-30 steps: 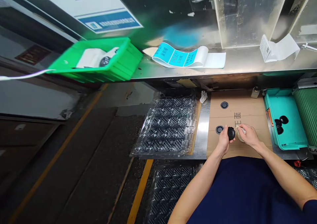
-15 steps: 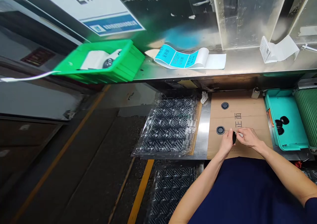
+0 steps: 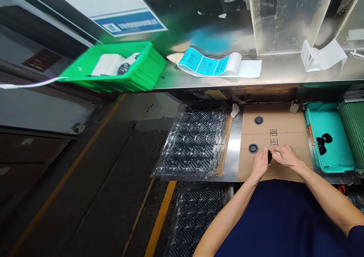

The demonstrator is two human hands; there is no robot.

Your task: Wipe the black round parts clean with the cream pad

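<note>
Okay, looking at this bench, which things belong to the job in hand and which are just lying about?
Likely part of the job:
- black round part in the left hand
- small white item in the right hand
- two dark discs on the cardboard

Probably just lying about:
- blue label strip
- green bin
- folded white paper
- crumpled white scrap

Well ahead and left of the left hand (image 3: 260,163), a green bin (image 3: 138,79) on a metal shelf (image 3: 280,70). On that shelf, nearer the hand, curling blue labels (image 3: 204,65). Ahead and right of the right hand (image 3: 286,156), folded white paper (image 3: 324,58).
</note>
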